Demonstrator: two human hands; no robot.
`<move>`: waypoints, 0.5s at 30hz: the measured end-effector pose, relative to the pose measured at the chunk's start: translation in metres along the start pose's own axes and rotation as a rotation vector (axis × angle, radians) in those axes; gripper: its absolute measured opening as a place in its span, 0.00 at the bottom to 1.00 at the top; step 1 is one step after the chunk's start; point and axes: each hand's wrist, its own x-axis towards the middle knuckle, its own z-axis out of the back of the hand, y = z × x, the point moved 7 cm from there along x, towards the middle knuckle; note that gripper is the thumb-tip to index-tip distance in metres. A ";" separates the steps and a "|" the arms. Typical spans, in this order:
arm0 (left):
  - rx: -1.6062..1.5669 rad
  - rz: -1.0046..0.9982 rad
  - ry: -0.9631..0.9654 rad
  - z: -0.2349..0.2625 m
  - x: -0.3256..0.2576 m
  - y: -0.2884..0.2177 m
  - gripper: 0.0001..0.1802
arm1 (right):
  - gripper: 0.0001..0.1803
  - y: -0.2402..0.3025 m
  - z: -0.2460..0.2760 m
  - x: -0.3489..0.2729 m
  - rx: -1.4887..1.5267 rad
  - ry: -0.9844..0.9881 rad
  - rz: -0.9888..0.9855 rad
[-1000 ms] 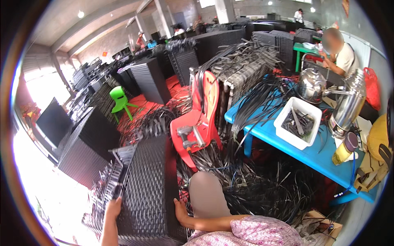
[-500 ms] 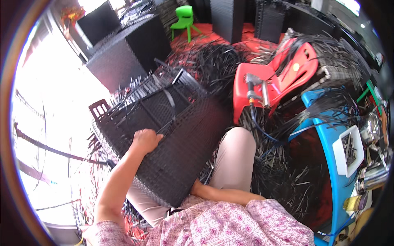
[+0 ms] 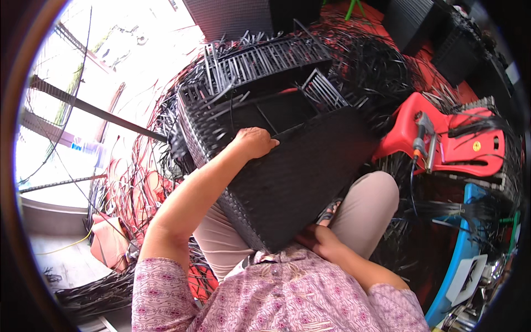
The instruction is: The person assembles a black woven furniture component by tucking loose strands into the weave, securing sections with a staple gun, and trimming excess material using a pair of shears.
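Woven black box (image 3: 301, 177) sits tipped across the person's lap, 1 corner down by the waist and the open, unfinished end pointing away, where loose strips stick up like a comb. Looks to me like it's laid that way so the flat woven side faces up and both hands can get at opposite edges.

Left hand (image 3: 254, 142) is curled over the upper rim of that woven side, fingers hooked over the edge and out of sight past it, so it's gripping rather than spread flat. My guess is it's steadying the thing against the knees. Right hand (image 3: 318, 239) is tucked under the low corner near the waist, fingers bent against the weave; can't tell whether it's pinching a strip or just propping the corner.

Around it: black plastic strips (image 3: 381, 77) are scattered in heaps all over a red floor (image 3: 437, 83), thick enough that you barely see the floor. A red plastic chair (image 3: 459, 141) lies on its side just right of the knee (image 3: 376, 193), with a grey tool (image 3: 423, 138) resting on it. Blue table edge (image 3: 456, 265) at lower right. More finished black woven boxes (image 3: 412, 22) stand further back. Left side is blown out by daylight, so it seems half open to the outside
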 end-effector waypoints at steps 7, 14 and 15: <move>-0.118 -0.022 0.014 -0.015 0.022 0.018 0.35 | 0.15 0.010 0.014 -0.012 0.166 -0.046 -0.102; -0.971 -0.239 -0.723 0.078 -0.020 0.051 0.16 | 0.19 0.097 -0.018 -0.064 -0.796 0.098 -0.044; -1.152 -0.248 -0.762 0.096 -0.041 0.068 0.15 | 0.18 0.115 -0.035 -0.073 -0.826 0.106 0.012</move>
